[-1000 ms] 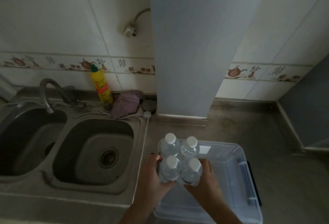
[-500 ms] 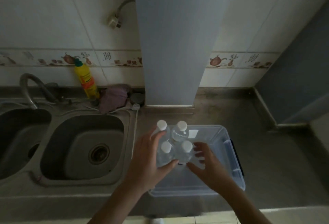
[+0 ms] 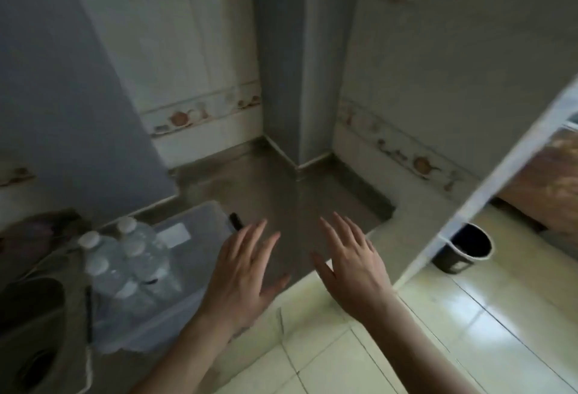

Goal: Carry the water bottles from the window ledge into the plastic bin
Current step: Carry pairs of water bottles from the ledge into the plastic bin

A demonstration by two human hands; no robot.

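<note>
4 water bottles [image 3: 125,256] now left standing in the plastic bin [image 3: 200,224]; left hand [image 3: 240,274] and right hand [image 3: 353,265] withdrawn, fingers spread, nothing held.

A grey counter [image 3: 281,193] runs into the tiled corner ahead of both hands. A clear bin [image 3: 200,231] sits on it left of the left hand [image 3: 240,278], close by. A sink [image 3: 28,315] is set into it further left.
</note>
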